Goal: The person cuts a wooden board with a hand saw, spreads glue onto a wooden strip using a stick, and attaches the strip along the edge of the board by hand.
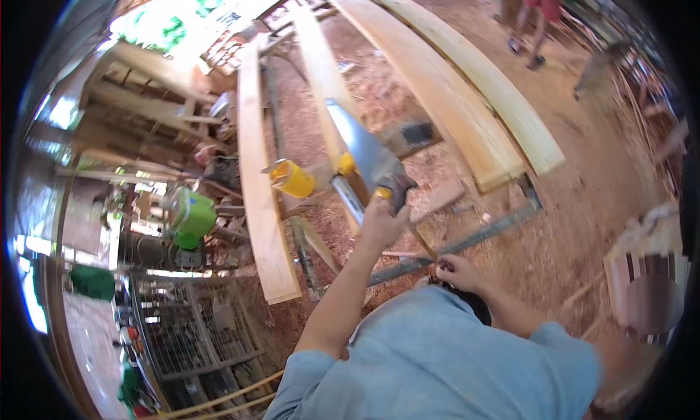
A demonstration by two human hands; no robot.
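Observation:
My left hand (385, 219) is closed around the dark and yellow handle of a hand saw (357, 137). Its broad silver blade points up and away over the planks. My right hand (458, 273) is at my waist with its fingers pinched together. A thin yellowish strip (424, 243) runs up from beside those fingers; what they hold is too small to make out. Beyond my left hand, a narrow plank (317, 59) carries a tool with yellow and silver parts (347, 165), partly hidden by the saw. Left of it is a yellow cylindrical container (293, 179).
Long pale planks (268, 238) and wide boards (467, 132) lie across a low metal frame (481, 234) over sawdust-covered ground. A green machine (191, 216) and a metal rack (197, 325) stand left. A person's legs (536, 26) and an animal (601, 66) are at upper right.

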